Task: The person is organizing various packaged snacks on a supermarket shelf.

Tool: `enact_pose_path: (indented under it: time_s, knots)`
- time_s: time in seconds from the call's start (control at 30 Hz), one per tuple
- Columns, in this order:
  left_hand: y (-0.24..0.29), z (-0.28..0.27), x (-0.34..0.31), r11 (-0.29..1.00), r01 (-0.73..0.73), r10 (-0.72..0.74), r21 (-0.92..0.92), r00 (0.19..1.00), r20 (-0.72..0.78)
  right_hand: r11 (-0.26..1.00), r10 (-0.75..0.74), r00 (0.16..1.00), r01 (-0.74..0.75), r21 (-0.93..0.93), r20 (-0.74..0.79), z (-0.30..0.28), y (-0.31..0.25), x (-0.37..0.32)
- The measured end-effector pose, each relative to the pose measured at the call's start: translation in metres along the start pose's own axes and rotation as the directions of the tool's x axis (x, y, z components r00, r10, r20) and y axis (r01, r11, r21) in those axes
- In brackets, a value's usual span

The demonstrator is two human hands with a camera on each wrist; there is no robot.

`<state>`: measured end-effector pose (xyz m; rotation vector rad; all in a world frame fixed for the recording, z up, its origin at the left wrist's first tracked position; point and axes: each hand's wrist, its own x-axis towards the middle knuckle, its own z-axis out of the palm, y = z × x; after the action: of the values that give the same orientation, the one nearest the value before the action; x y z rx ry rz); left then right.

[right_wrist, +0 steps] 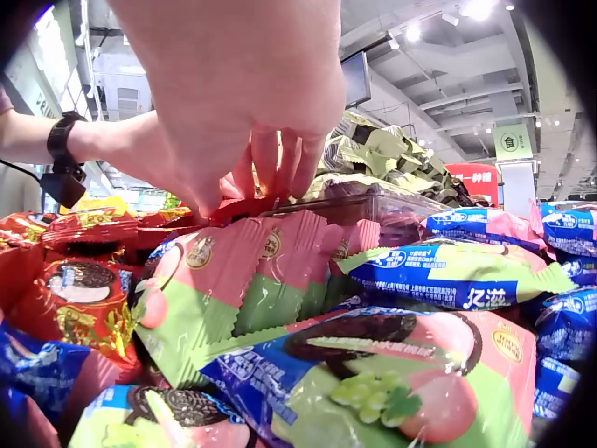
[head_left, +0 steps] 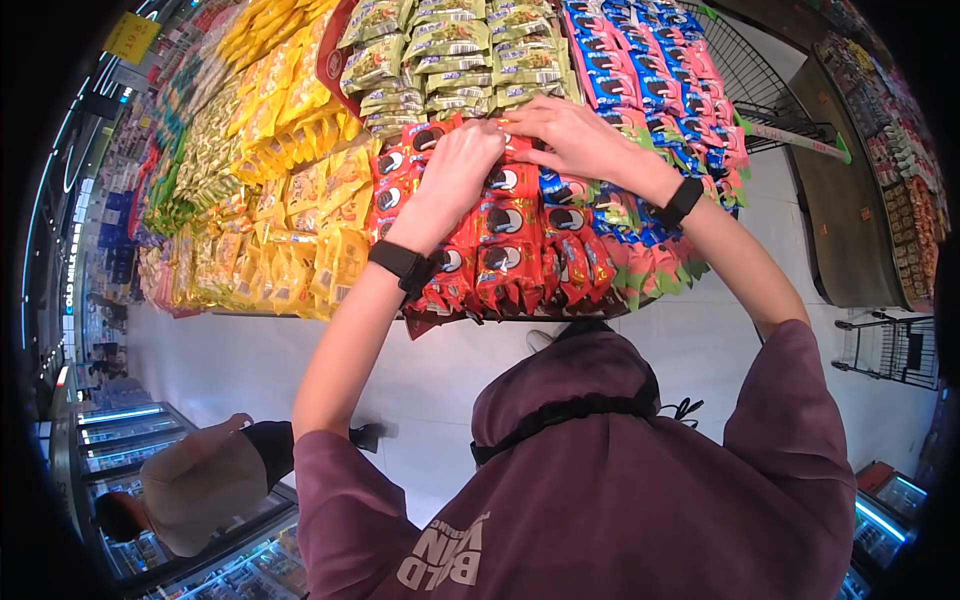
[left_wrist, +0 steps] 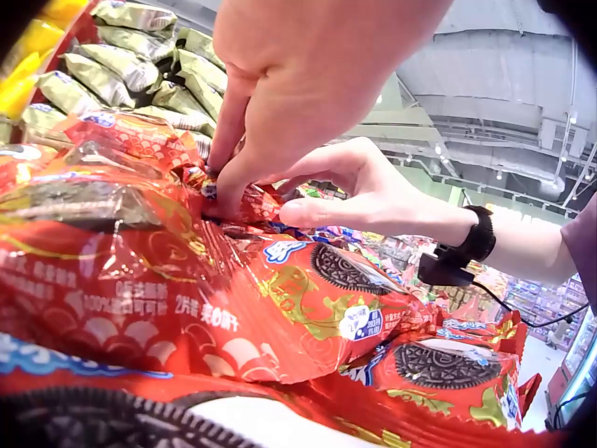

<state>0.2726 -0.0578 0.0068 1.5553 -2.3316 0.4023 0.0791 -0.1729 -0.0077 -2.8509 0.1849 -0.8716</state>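
Both hands are close together at the far end of a column of red sandwich-cookie packets (head_left: 505, 255), printed with dark cookies. My left hand (head_left: 465, 165) reaches down among them. In the left wrist view its thumb and finger pinch the edge of a red cookie packet (left_wrist: 256, 203). From the right, my right hand (head_left: 575, 140) bends over the same spot, its fingertips down on the red wrapper in the right wrist view; the hand itself hides part of the wrapper. Pink-and-green cookie packets (right_wrist: 392, 373) lie beneath the right wrist.
Yellow snack packets (head_left: 290, 200) fill the left of the display, and pale green packets (head_left: 440, 50) stand beyond the red ones. Blue-and-pink packets (head_left: 650, 80) are on the right. A shopping cart (head_left: 790, 110) is beside the display. Another person (head_left: 205, 485) stands behind on the left.
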Motion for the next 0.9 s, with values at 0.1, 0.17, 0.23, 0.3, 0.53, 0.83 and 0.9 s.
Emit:
enact_pose_path:
  time_s: [0.1,0.17,0.23,0.3,0.53,0.83,0.9]
  knots:
    - [-0.005,0.005,-0.001,0.998,-0.045,0.041,-0.052,0.996,-0.085,1.0,0.002,1.0,-0.002,-0.001,0.008,-0.001,0.0,0.0]
    - [-0.001,0.001,0.003,0.999,0.031,-0.032,0.008,0.997,0.066,0.999,0.002,1.0,-0.002,-0.035,0.018,-0.003,-0.001,0.002]
    - [0.007,-0.008,0.006,0.997,0.055,-0.061,0.053,0.991,0.119,0.999,0.013,0.999,-0.011,-0.051,0.035,-0.007,-0.005,0.002]
    - [0.014,-0.014,0.005,0.997,0.032,-0.038,0.077,0.996,0.08,0.998,0.031,0.998,-0.028,-0.05,0.056,-0.008,-0.008,0.002]
    - [0.012,-0.013,0.005,0.999,0.036,-0.039,0.032,0.995,0.096,1.0,-0.016,1.0,0.015,-0.023,-0.019,0.004,-0.004,0.0]
    - [0.015,-0.022,0.002,0.993,0.11,-0.103,-0.046,0.985,0.136,0.995,0.082,0.995,-0.084,0.043,0.055,-0.012,-0.023,0.002]
    - [0.02,-0.032,0.0,0.973,0.196,-0.177,-0.121,0.972,0.152,0.996,0.06,0.998,-0.058,0.065,-0.02,-0.018,-0.027,0.0]
